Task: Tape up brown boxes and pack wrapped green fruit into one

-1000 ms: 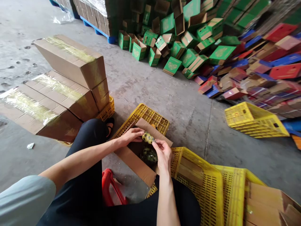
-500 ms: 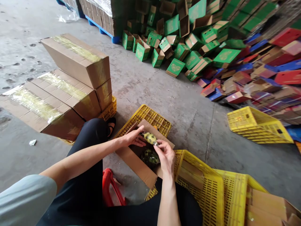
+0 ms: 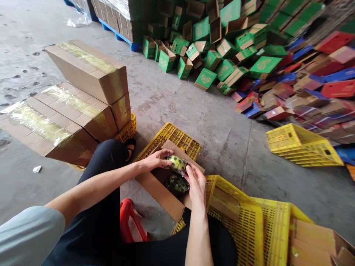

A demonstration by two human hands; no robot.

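Note:
Between my two hands is a yellow-green packet (image 3: 177, 162) in clear, dark-spotted wrap; what lies inside it I cannot make out. My left hand (image 3: 158, 159) is closed on its left end, thumb and fingers around it. The other end is pinched by the thumb and fingers of my right hand (image 3: 196, 180). Both hands hold it above an open cardboard box (image 3: 161, 194). Down in the box lie dark green, shiny wrapped packets (image 3: 176, 184), partly hidden by my right hand. The box rests on an upturned yellow plastic crate (image 3: 181, 138).
Taped cardboard boxes (image 3: 80, 107) are stacked at my left. A red plastic stool (image 3: 126, 218) shows by my legs. Yellow crates (image 3: 244, 221) stand at my right, another crate (image 3: 302, 147) farther off. Green cartons (image 3: 205, 78) and red-blue cartons (image 3: 280, 112) lie heaped beyond.
My left hand has gone from open fingers beside the packet to closing on its left end. The packet has turned slightly, showing more of its spotted side. My right hand keeps its pinch.

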